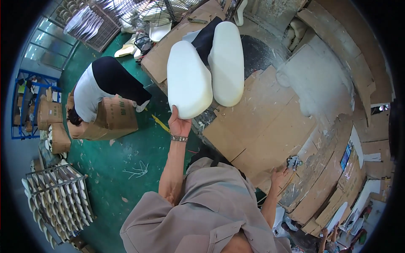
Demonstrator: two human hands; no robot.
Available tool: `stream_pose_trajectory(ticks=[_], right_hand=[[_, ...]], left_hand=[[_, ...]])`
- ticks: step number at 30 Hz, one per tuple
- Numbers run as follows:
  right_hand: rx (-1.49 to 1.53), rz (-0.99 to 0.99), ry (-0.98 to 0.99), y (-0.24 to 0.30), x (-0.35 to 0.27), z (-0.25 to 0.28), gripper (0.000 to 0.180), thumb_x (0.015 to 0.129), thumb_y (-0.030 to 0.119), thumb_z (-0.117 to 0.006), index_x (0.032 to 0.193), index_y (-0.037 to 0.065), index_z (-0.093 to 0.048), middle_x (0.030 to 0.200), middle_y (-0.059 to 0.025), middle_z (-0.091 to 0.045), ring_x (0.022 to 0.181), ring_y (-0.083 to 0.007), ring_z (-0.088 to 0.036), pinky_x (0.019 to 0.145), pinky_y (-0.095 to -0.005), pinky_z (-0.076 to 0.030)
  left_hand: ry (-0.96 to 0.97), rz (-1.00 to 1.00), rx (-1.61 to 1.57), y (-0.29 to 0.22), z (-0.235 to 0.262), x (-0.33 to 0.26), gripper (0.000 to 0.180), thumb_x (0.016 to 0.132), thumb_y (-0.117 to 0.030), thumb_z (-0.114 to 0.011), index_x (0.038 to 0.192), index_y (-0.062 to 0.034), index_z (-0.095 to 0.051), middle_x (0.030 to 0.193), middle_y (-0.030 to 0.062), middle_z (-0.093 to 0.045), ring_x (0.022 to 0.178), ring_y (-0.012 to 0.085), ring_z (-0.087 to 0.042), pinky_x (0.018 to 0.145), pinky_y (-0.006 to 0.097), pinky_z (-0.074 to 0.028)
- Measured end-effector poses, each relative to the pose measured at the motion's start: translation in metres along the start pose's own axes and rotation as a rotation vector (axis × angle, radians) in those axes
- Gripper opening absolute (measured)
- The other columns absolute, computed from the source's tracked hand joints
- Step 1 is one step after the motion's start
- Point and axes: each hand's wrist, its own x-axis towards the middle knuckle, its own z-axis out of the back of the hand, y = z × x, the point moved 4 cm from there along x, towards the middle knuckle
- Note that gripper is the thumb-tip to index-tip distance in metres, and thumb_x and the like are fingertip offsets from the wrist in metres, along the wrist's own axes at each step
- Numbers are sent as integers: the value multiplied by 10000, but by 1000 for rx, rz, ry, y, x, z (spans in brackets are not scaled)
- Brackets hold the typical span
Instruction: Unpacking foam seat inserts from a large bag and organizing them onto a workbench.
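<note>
Cushion (189,80), white and smooth, overlaps the surface's (253,122) left edge, the left hand's (180,125) fingers closed on its near end, thumb on top! Judging by that grip, positioning it is the step in hand; any next move calls for steady support. Second cushion (227,63) crowds its right; bare cardboard opens nearer the body. Right hand (278,177) beside a metal tool (294,162): can't tell whether its fingers grip.

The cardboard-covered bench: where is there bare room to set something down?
The widest bare patch is the cardboard between the right white pad, the right hand and the whitish area. The left side is crowded by the left white pad, left hand and dark sheet.
</note>
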Motion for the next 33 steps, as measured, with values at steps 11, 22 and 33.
stream_pose_trajectory(ticks=[11, 22, 33], right_hand=[[176, -23, -45, 19, -8, 2, 689, 848, 147, -620, 1445, -89, -370, 1458, -369, -383, 1376, -499, -352, 1155, -488, -318], [106, -95, -65, -22, 61, 22, 489, 786, 62, -569, 1247, -95, -525, 1250, -336, -545, 1144, -481, -537, 997, -522, -425], [873, -411, -297, -37, -57, 178, 241, 820, 99, -620, 1021, -35, -626, 852, -131, -655, 763, -255, -597, 722, -342, -470]], left_hand=[[81, 47, 193, -31, -20, 44, 510, 982, -233, -611, 1424, -28, -460, 1396, 97, -570, 1263, 270, -572, 1057, 468, -475], [463, 296, 437, 27, -91, -52, 602, 918, -124, -666, 1445, 15, -410, 1396, 154, -553, 1293, 303, -545, 1089, 487, -444], [395, 793, 471, 246, -61, -106, 618, 928, -108, -663, 1475, -53, -381, 1440, 90, -515, 1326, 278, -500, 1110, 494, -424]])
